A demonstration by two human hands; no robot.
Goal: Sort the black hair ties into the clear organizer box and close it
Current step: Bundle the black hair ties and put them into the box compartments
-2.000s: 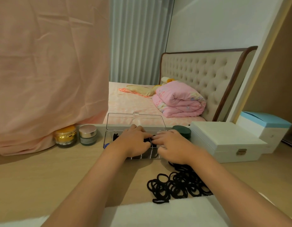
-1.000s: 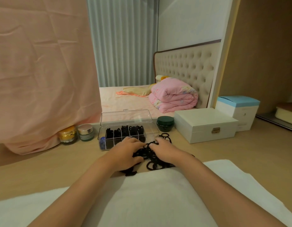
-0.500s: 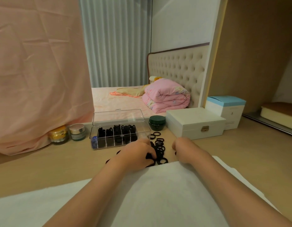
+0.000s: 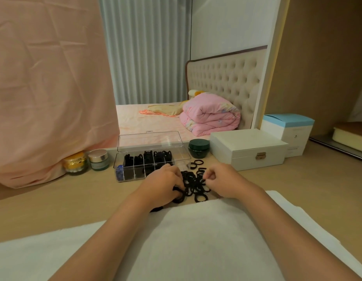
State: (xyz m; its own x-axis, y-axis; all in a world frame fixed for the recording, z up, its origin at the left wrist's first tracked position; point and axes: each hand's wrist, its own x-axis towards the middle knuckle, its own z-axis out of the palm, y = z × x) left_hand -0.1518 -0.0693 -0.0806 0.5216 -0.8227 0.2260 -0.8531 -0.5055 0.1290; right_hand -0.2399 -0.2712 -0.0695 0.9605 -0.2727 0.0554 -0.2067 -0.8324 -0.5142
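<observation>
Picking at black hair ties (image 4: 194,184) heaped on the counter (image 4: 74,199) just in front of the clear organizer box (image 4: 131,175).
Left hand (image 4: 163,184) curls down into the heap's left edge, grasping some ties; right hand (image 4: 226,180) pinches one tie at the right edge. Box lid (image 4: 149,140) stands open at the back; rear compartments already hold ties. Dark green jar (image 4: 198,151) just right of the box.

Glossy plastic organizer box (image 4: 151,147); matt wood table (image 4: 64,201)
</observation>
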